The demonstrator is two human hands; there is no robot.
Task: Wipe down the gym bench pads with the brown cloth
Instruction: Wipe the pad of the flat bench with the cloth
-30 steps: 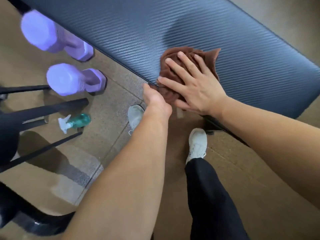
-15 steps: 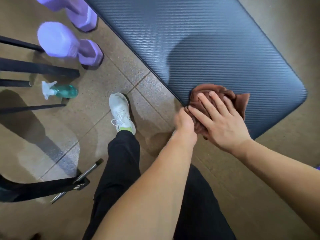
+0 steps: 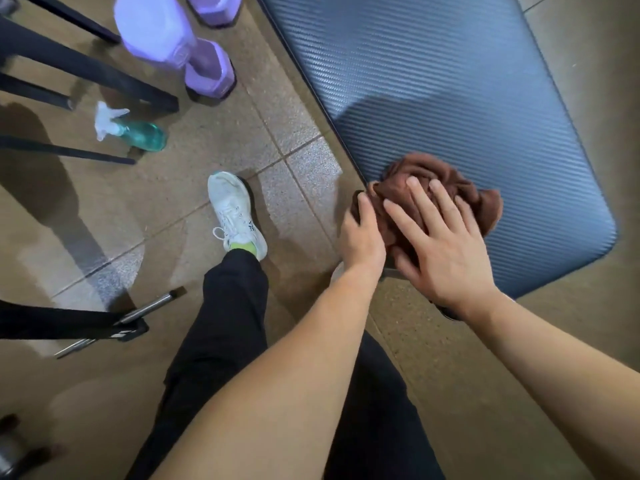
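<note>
The bench pad [image 3: 450, 91] is dark blue-grey with a ribbed texture and runs from the top centre to the right. A bunched brown cloth [image 3: 485, 206] lies near its rounded near end, at the left edge. My right hand [image 3: 446, 244] presses flat on the cloth with straight, spread fingers. At the pad's side edge my left hand [image 3: 362, 237] grips the cloth where it hangs over. Its thumb lies on the fabric and its fingers are curled out of sight.
Two purple dumbbells [image 3: 180, 39] stand on the tiled floor [image 3: 138, 209] at the top left, beside black frame bars [image 3: 86, 71]. A teal spray bottle [image 3: 135, 131] lies on its side nearby. My white shoe [image 3: 235, 213] and black trouser leg are left of the pad.
Both hands and the cloth have slid along the pad's left edge toward its rounded near end. My left thumb now lies on the cloth.
</note>
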